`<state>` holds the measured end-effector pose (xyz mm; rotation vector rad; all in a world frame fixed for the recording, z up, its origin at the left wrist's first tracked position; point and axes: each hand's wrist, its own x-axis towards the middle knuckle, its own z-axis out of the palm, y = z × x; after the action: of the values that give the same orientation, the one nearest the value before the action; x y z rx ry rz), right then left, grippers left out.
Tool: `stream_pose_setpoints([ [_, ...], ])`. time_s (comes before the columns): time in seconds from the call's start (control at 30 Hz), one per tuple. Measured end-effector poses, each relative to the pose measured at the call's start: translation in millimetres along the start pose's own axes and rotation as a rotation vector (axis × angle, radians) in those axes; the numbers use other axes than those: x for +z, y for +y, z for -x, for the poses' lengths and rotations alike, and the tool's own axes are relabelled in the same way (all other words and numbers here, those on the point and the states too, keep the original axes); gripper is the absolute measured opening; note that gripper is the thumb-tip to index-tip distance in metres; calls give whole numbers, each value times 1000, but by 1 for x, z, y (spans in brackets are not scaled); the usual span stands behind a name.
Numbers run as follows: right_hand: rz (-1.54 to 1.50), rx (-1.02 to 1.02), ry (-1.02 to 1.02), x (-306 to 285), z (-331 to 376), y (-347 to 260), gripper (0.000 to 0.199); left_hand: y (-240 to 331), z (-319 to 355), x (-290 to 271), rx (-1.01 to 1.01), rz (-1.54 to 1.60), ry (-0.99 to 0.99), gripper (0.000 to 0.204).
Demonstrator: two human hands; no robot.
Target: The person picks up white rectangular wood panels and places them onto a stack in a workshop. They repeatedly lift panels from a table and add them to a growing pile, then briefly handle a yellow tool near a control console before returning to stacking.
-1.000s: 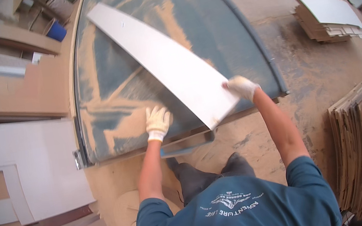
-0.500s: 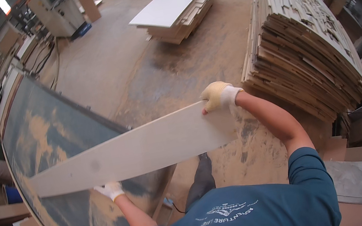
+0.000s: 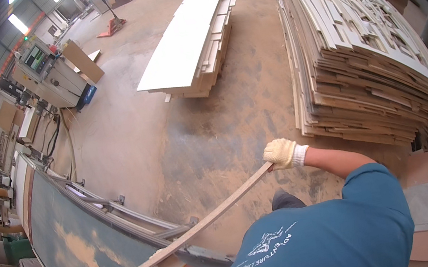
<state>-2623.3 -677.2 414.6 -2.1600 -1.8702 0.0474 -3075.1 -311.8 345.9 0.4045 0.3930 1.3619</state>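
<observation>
A long pale board [image 3: 202, 228] slants across in front of me, turned so that mostly its narrow edge shows. Its near right end is in the grip of my right hand [image 3: 282, 153], which wears a cream knit glove. Farther along, my gloved left hand [image 3: 167, 266] holds the board around its middle, partly hidden by it, with fingertips showing over the upper edge. The board's other end reaches over a dark table top [image 3: 47, 211] streaked with sawdust, at the left.
Metal rails [image 3: 118, 207] run along the table's side. Ahead on the dusty floor lies a stack of boards with a white top [image 3: 181, 42]. A tall pile of thin panels [image 3: 364, 78] stands at the right. A control cabinet [image 3: 59, 83] and a red pallet jack [image 3: 112, 28] stand farther off.
The board has turned from showing its broad face to nearly edge-on. My right hand appears lower and slightly farther right; the left is lower too. The view has tilted up.
</observation>
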Motion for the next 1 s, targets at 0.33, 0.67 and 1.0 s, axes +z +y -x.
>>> stream_pose_setpoints([
  [0.33,-295,348,-107,31,-151,222,44,-175,-166,246,103,-250,-204,80],
  [0.67,-153,809,119,19,-134,394,55,-451,-340,332,-795,-17,-508,77],
  [1.0,243,1393,394,23,-178,320,46,-742,-496,415,-1315,-367,-394,58],
])
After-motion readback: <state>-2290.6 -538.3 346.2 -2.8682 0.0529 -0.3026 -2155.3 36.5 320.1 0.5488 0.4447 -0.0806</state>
